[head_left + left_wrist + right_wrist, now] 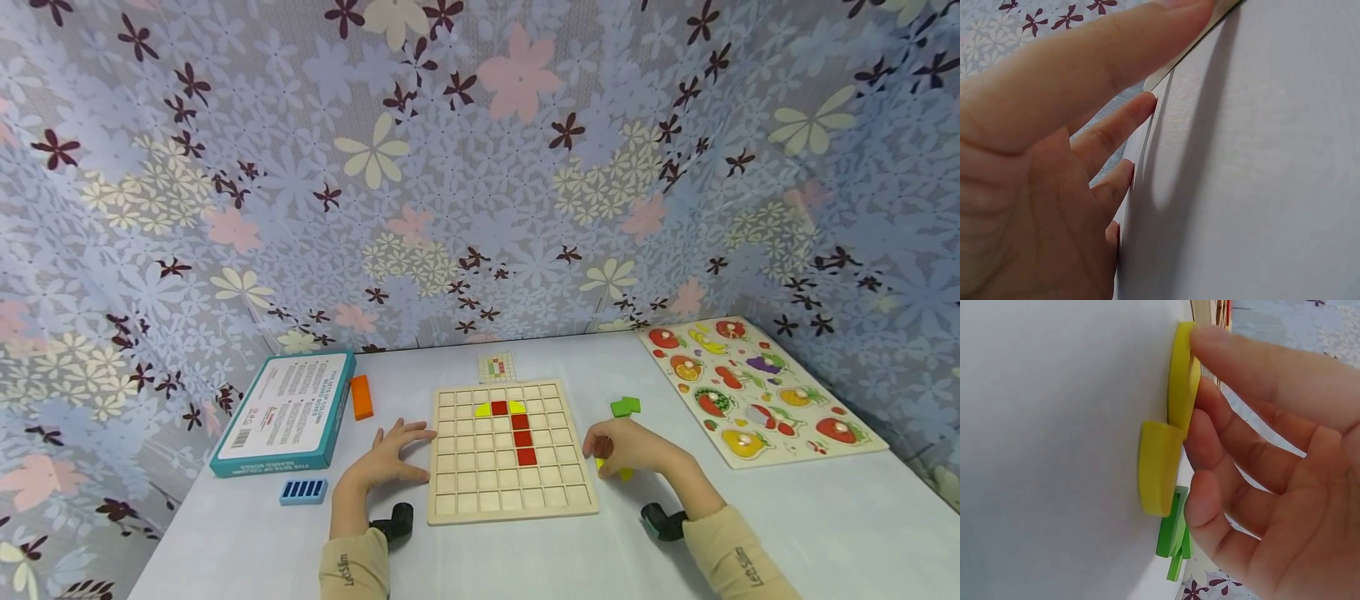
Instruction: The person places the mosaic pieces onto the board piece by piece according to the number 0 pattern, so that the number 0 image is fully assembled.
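Observation:
A wooden grid board (487,481) lies flat with red square tiles (522,422) and yellow curved-edge tiles (517,407) in its cells. My left hand (384,463) rests at the board's left edge, thumb and fingers spread, holding nothing. Right of the board, my right hand (633,446) pinches a yellow block (1182,378) with a curved side between thumb and fingers, low over the table. A second yellow block (1159,469) lies right beside it under the fingers. Two green blocks (625,407) sit farther back.
Behind the board lies a small pattern card (497,367). To the left are a teal-edged box (285,408), an orange block (362,397) and a blue slotted block (303,492). A fruit puzzle board (757,392) lies at right, and a floral cloth hangs behind.

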Motion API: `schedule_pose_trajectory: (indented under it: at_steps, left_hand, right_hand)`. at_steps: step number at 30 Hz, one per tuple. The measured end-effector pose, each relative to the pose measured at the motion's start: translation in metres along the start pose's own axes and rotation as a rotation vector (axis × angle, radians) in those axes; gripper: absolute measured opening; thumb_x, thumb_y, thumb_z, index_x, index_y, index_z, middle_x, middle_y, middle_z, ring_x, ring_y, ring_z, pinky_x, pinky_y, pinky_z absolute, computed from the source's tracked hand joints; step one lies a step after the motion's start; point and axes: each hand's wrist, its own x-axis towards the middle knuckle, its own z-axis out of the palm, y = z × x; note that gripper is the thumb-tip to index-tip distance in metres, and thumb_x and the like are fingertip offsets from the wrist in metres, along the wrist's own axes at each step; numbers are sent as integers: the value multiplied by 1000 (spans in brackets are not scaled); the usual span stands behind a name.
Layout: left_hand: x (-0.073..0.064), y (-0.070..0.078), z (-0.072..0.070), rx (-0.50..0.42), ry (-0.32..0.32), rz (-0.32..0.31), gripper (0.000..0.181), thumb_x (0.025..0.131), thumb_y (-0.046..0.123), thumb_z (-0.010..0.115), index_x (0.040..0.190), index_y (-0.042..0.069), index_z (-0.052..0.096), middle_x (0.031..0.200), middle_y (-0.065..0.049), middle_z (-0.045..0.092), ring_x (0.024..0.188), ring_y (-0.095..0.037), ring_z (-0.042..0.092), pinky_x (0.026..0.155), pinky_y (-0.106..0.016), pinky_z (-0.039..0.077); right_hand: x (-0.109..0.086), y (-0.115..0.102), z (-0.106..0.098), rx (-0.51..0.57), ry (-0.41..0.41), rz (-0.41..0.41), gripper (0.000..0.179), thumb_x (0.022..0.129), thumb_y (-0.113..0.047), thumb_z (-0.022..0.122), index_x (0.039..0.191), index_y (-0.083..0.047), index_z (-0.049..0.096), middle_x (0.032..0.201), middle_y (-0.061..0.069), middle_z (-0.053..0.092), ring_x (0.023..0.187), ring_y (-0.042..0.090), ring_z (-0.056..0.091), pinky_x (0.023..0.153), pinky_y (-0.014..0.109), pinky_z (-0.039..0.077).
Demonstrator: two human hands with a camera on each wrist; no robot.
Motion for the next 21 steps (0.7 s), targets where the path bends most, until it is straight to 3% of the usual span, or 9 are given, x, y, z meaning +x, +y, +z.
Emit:
schedule_pose_trajectory:
  at_steps: [10,15,21]
  left_hand:
    - [0,-1,1,-7,2,3,64,65,16,81,124,16,58,145,-12,37,141,-35,6,110,-54,-9]
    - [0,-1,1,-11,4,-2,64,65,16,81,124,16,59,145,-12,37,141,-35,7,110,-54,-9]
    - [0,0,1,-19,7,-4,63,64,16,81,123,16,59,145,-13,37,141,-35,7,111,-53,-10]
  right_hand:
    - [9,2,0,-88,55,25,25,70,4,73,86,-12,62,75,2,50,69,16,45,60,29,38]
    - [12,1,-2,-92,109,-24,27,72,6,71,92,-8,62,78,4,53,71,16,49,62,29,43]
    - [16,0,-1,-97,191,-50,27,76,-3,72,101,-6,62,78,1,57,69,14,51,60,27,45]
